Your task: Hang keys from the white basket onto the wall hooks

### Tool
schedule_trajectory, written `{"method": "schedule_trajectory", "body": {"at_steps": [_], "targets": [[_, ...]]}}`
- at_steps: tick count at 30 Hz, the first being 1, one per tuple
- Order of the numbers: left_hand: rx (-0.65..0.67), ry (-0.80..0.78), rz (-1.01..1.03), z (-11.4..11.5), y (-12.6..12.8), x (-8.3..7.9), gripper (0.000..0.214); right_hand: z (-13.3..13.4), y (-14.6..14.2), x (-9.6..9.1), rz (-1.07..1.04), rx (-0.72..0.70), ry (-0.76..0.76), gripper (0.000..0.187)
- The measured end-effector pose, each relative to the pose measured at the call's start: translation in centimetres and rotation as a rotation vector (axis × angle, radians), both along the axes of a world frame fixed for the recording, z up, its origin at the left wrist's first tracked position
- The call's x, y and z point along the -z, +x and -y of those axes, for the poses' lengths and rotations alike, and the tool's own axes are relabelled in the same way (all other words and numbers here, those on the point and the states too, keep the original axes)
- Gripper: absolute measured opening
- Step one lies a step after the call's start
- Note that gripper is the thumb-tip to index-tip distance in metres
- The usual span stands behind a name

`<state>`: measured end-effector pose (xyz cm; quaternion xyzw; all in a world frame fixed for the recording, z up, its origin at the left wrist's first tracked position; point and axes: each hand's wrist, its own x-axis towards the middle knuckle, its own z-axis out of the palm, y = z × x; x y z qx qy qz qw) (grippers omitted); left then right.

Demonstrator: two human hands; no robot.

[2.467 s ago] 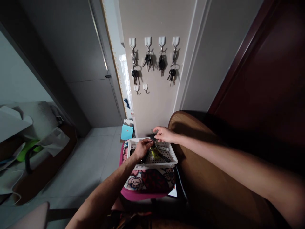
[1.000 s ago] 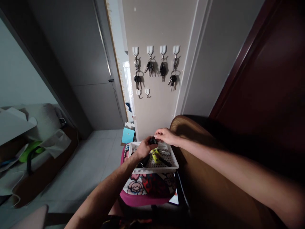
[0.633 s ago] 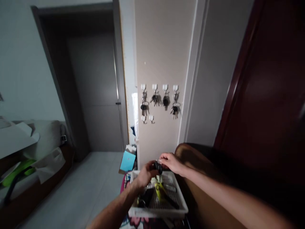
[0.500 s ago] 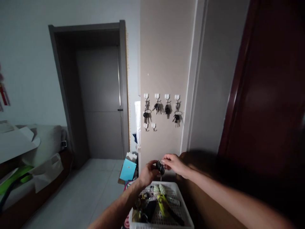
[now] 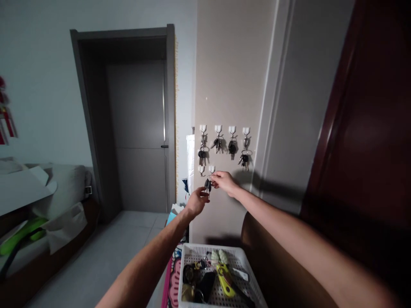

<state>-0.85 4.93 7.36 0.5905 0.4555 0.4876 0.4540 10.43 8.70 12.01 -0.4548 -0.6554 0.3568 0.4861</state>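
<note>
A small bunch of black-headed keys [image 5: 208, 185] is held up between my two hands, just below the lower row of white hooks. My right hand [image 5: 224, 183] pinches it at the top, close under the lower right hook [image 5: 212, 169]. From below left, my left hand [image 5: 197, 202] has its fingertips closed on the lower part of the keys. The lower left hook [image 5: 201, 170] carries nothing. Above, other key bunches hang from the upper hooks, among them one at the left [image 5: 201, 155] and one at the right [image 5: 244, 159].
Below my hands stands a white plastic basket [image 5: 248, 259] holding a yellow-handled tool [image 5: 225, 280] and several small items. A brown rounded surface [image 5: 266, 252] lies to its right. Farther left are a grey door [image 5: 138, 128] and a sofa [image 5: 67, 184].
Both my hands have risen with the keys, from just above the basket to the lower hooks on the wall. The view has shifted slightly.
</note>
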Motion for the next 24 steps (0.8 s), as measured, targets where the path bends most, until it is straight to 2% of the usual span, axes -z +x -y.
{"method": "schedule_trajectory", "body": {"at_steps": [10,16,22,23,24], "targets": [[-0.042,-0.055,-0.029,-1.3,-1.2,1.3,0.045,-1.9,-1.6,1.2,0.092,0.076,-0.026,0.006],[-0.105,-0.047,-0.089,-2.6,-1.9,2.0,0.048,-4.5,-2.9,1.4,0.204,0.176,0.016,0.009],[-0.121,-0.079,-0.093,-3.0,-3.2,3.8,0.043,-6.7,-3.5,2.3,0.37,0.316,-0.002,0.018],[-0.125,-0.082,-0.091,-3.0,-3.4,4.2,0.043,-6.9,-3.5,2.4,0.39,0.327,0.005,0.019],[-0.129,-0.082,-0.09,-3.0,-3.5,4.5,0.042,-7.0,-3.4,2.5,0.426,0.278,0.03,0.021]]}}
